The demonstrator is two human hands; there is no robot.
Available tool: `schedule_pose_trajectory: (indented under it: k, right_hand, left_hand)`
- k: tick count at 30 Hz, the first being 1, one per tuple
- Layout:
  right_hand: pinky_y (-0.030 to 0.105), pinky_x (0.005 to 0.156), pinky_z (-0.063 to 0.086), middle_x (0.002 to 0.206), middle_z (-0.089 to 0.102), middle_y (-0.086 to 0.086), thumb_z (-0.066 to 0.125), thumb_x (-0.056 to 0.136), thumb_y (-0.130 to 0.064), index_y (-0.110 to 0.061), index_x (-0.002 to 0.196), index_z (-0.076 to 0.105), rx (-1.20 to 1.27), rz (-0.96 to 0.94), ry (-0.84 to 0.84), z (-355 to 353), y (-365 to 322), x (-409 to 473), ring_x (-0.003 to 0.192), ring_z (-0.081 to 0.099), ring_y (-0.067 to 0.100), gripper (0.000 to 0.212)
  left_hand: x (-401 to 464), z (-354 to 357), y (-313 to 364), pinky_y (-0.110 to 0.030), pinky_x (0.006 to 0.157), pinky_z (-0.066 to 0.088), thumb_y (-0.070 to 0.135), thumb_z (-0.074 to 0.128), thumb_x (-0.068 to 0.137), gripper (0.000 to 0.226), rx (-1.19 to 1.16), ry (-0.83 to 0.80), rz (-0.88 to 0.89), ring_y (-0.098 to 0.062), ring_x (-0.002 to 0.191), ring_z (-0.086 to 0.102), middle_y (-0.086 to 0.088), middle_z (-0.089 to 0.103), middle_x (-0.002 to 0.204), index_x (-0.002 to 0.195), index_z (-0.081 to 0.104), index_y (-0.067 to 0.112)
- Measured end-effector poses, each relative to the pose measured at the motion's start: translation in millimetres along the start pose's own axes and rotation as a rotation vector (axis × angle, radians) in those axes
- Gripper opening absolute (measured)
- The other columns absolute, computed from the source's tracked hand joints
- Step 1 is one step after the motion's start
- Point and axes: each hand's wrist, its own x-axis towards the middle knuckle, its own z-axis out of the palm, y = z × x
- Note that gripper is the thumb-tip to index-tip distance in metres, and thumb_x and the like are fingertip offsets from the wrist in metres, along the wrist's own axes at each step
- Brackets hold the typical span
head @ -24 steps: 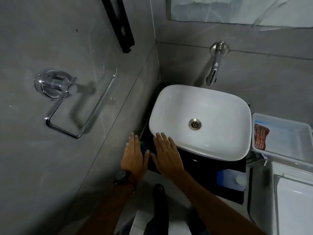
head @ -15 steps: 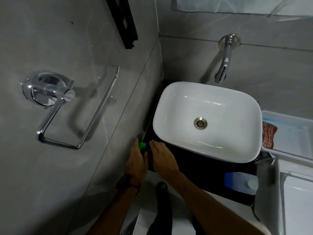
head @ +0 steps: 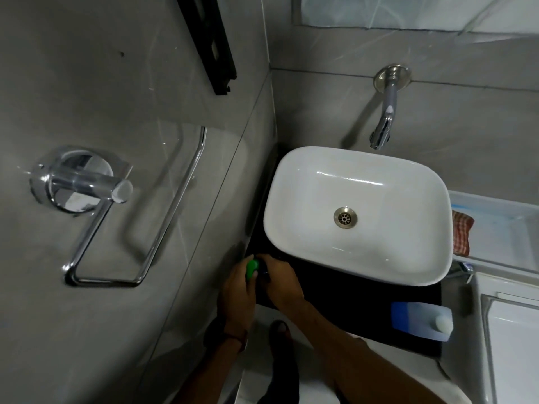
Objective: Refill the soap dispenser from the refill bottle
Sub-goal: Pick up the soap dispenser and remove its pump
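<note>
- I see only the bright green plastic pump top (head: 252,267) of the soap dispenser; its dark body is almost wholly hidden between my hands, so I cannot tell its long axis or which way the nozzle points.
- It stands on the black tabletop (head: 344,290), at the near-left corner of the white rounded-rectangular ceramic basin (head: 358,214), close to the grey tiled wall.
- My left hand (head: 236,293) wraps it from the left, fingers closed around the green top.
- My right hand (head: 281,279) presses on it from the right, fingers curled against the dark body.
- The translucent blue-tinted plastic refill bottle with a white cap (head: 420,320) sits well apart at the tabletop's near-right corner, capped.
</note>
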Motion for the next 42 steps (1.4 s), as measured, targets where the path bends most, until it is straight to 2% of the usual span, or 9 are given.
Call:
schedule_pose_trajectory:
  k: [4,12,16,19,22,27,33,38,42]
  right_hand:
    - [0.041,0.104,0.053,0.131,0.073,0.008,0.066,0.089,-0.016,-0.019,0.141,0.06,-0.03,-0.031,0.089,-34,-1,-29,0.121,0.067,0.03,0.053]
    - [0.028,0.084,0.062,0.106,0.078,-0.008,0.077,0.081,-0.032,-0.031,0.126,0.066,0.051,-0.071,0.254,-138,-10,-93,0.092,0.074,0.01,0.047]
    - [0.012,0.083,0.057,0.1,0.075,-0.019,0.079,0.079,-0.034,-0.032,0.123,0.071,0.122,-0.074,0.359,-179,-12,-115,0.091,0.072,-0.002,0.045]
    - [0.026,0.09,0.063,0.105,0.079,-0.013,0.083,0.08,-0.036,-0.028,0.123,0.074,0.161,-0.062,0.425,-204,-12,-125,0.094,0.074,0.004,0.045]
    - [0.034,0.097,0.062,0.113,0.08,-0.008,0.09,0.079,-0.034,-0.022,0.127,0.074,0.217,-0.017,0.484,-229,-10,-136,0.101,0.075,0.011,0.052]
    - [0.035,0.095,0.064,0.118,0.078,-0.007,0.092,0.077,-0.031,-0.022,0.13,0.072,0.168,0.002,0.539,-251,-3,-153,0.104,0.074,0.013,0.058]
    - [0.02,0.086,0.061,0.104,0.079,-0.016,0.081,0.073,-0.037,-0.029,0.118,0.076,0.093,-0.076,0.554,-258,-9,-164,0.096,0.073,0.004,0.046]
    - [0.025,0.088,0.064,0.108,0.079,-0.015,0.086,0.077,-0.032,-0.027,0.12,0.076,0.139,-0.063,0.595,-260,-9,-160,0.097,0.073,0.005,0.044]
    - [0.033,0.095,0.063,0.118,0.077,-0.009,0.091,0.078,-0.031,-0.022,0.129,0.072,0.162,-0.01,0.578,-264,-5,-157,0.104,0.072,0.009,0.055]
  left_hand:
    - [-7,-11,21,-0.002,0.096,0.036,0.032,0.062,0.097,0.036,-0.041,-0.038,0.122,-0.005,0.119,0.059,0.013,0.064,0.131,0.133,0.06,0.03]
    - [-10,-16,128,-0.026,0.089,0.053,0.048,0.07,0.085,0.032,-0.166,-0.031,0.295,-0.003,0.103,0.06,0.017,0.058,0.111,0.112,0.064,0.032]
    - [-16,-12,183,-0.016,0.104,0.043,0.052,0.056,0.088,0.056,-0.335,-0.195,0.359,0.002,0.124,0.053,0.023,0.055,0.134,0.14,0.05,0.033]
    - [-21,-5,205,-0.019,0.106,0.046,0.046,0.051,0.092,0.055,-0.426,-0.315,0.388,-0.002,0.12,0.06,0.017,0.058,0.137,0.145,0.046,0.031]
    - [-25,0,223,0.002,0.096,0.038,0.046,0.049,0.089,0.043,-0.368,-0.257,0.438,0.006,0.107,0.061,0.018,0.06,0.128,0.132,0.051,0.037]
    - [-17,4,242,-0.002,0.086,0.044,0.048,0.063,0.081,0.033,-0.356,-0.106,0.513,0.015,0.103,0.059,0.031,0.063,0.105,0.113,0.062,0.037]
    - [-14,10,265,-0.012,0.095,0.046,0.043,0.079,0.079,0.046,-0.409,-0.3,0.534,0.0,0.112,0.062,0.023,0.067,0.117,0.122,0.063,0.036]
    - [-22,8,274,0.001,0.079,0.044,0.07,0.059,0.079,0.045,-0.373,-0.325,0.55,0.015,0.094,0.063,0.042,0.066,0.092,0.119,0.052,0.05]
    - [-18,4,260,-0.012,0.099,0.045,0.053,0.062,0.083,0.047,-0.324,-0.2,0.528,0.008,0.106,0.061,0.02,0.064,0.121,0.126,0.057,0.037]
